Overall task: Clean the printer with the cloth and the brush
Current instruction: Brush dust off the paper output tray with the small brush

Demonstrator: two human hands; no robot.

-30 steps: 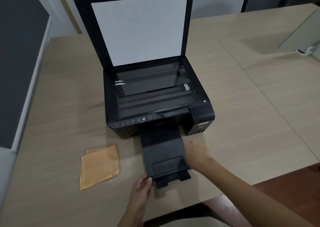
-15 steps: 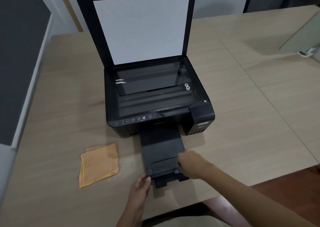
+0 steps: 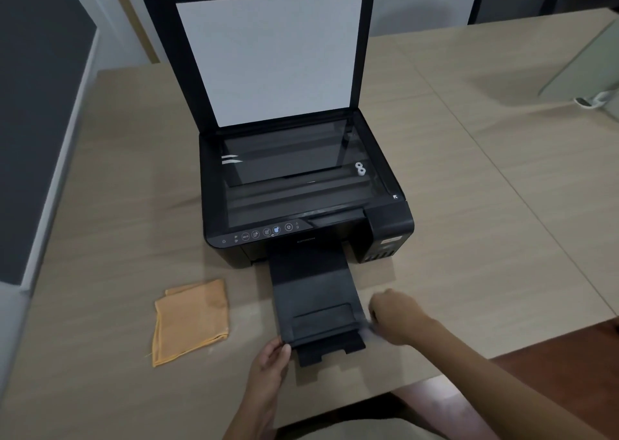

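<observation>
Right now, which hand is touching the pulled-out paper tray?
The left hand: its fingertips press the near-left corner of the output tray. The right hand is blurred beside the tray's right edge; contact there cannot be told.

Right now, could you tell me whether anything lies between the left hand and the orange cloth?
Nothing visible does. The left hand is at the output tray's front corner, and only bare table separates it from the cloth.

Black printer (image 3: 301, 188) lid up; orange cloth (image 3: 191, 322) folded left.
</observation>
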